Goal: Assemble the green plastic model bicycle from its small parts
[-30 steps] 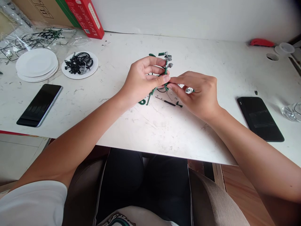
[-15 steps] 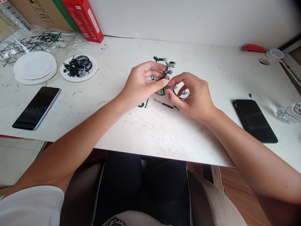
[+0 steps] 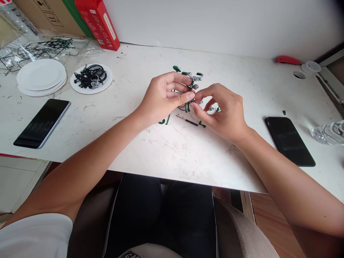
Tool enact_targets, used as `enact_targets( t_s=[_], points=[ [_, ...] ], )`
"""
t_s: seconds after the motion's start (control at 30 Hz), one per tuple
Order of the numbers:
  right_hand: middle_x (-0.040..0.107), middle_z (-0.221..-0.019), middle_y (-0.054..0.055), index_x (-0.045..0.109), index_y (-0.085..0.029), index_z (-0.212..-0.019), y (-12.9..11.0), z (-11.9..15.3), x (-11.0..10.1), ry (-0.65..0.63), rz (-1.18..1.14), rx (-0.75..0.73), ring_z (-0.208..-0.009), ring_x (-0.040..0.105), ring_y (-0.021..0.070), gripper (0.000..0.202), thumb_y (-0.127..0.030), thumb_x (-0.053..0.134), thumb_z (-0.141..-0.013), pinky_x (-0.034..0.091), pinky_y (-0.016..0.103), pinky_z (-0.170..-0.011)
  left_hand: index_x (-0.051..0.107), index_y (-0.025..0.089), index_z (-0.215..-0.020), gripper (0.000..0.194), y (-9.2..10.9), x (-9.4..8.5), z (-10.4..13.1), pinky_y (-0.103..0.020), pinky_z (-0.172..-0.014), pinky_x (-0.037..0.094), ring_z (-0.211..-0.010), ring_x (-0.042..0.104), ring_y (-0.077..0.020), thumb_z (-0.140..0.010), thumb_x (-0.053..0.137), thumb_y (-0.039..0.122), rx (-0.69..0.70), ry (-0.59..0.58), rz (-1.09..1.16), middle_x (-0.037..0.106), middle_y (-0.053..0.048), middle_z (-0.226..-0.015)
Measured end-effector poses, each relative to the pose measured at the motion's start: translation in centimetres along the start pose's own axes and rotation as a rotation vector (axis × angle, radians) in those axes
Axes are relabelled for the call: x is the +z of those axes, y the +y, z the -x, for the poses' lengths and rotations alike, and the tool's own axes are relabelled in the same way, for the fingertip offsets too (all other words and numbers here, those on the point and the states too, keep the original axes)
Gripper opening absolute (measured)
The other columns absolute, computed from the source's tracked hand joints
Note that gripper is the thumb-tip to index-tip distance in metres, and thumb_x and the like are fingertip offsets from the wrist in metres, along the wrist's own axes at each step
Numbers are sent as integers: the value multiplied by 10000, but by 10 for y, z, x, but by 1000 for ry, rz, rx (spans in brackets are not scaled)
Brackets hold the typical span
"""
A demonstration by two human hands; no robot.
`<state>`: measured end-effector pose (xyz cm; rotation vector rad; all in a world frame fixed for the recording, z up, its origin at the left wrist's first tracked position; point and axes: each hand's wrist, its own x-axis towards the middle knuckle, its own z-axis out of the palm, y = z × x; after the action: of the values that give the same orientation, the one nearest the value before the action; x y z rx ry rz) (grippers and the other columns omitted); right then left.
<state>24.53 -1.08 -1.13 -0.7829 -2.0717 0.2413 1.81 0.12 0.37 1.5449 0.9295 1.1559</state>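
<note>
handlebars (image 3: pixel 195 78) turned since earlier; left hand (image 3: pixel 163 95) clamped on model bicycle (image 3: pixel 191 86), right hand (image 3: pixel 221 111) unclear

Left hand (image 3: pixel 169 91) is pinching a small green bicycle frame (image 3: pixel 191 87), silver handlebars (image 3: pixel 195 77) rising just above the grip; right hand (image 3: pixel 221 111) is bringing thumb and forefinger together at its lower front end, exact contact hidden. Just below the grip a thin dark-handled tool (image 3: pixel 191 122) is lying on the white tabletop (image 3: pixel 161 154). Well left of the grip, a white plate (image 3: pixel 109 81) is holding black wheels and parts (image 3: pixel 90 76).
</note>
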Motion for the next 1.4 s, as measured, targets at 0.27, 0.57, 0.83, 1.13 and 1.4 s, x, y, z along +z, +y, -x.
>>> enact_targets(
  t_s=[0.27, 0.57, 0.83, 1.13, 1.4],
  points=[
    [812, -1010, 60, 767, -338, -1240, 3, -1, 0, -2, 11, -33, -884, 750, 257, 116, -319, 729, -1132, 619, 426, -603, 712, 200, -1172, 290, 0, 1, 1, -541, -1044, 723, -1252, 812, -340, -947, 894, 193, -56, -5, 80, 755, -62, -1136],
    [850, -959, 21, 811, -305, -1186, 0, -5, -4, 71, 167, -151, -837, 743, 210, 115, -232, 746, -1127, 603, 385, -568, 738, 168, -1070, 168, 1, 2, 0, -461, -975, 737, -1219, 816, -312, -988, 870, 230, -35, -11, 67, 759, -87, -1214],
    [859, -1011, 30, 783, -312, -1179, -4, -6, -2, 111, 162, -192, -914, 769, 222, 168, -165, 721, -1125, 608, 391, -593, 768, 182, -1092, 263, -5, -1, -1, -348, -793, 715, -916, 839, -214, -926, 962, 248, -4, -3, 59, 811, -87, -1210],
    [848, -968, 31, 784, -298, -1116, 3, -5, 1, 158, 168, -201, -873, 748, 222, 125, -212, 697, -1142, 606, 443, -676, 793, 153, -1165, 284, 11, -8, 2, -382, -844, 718, -845, 831, -206, -932, 953, 176, -130, -43, 28, 835, -63, -992],
    [827, -973, 23, 790, -384, -1136, 1, -1, 4, 115, 105, -120, -919, 742, 259, 192, -223, 685, -1144, 613, 519, -819, 807, 158, -1166, 292, 15, -10, 4, -387, -851, 712, -849, 824, -206, -921, 961, 199, -104, -67, -45, 829, -75, -1013]
  ],
)
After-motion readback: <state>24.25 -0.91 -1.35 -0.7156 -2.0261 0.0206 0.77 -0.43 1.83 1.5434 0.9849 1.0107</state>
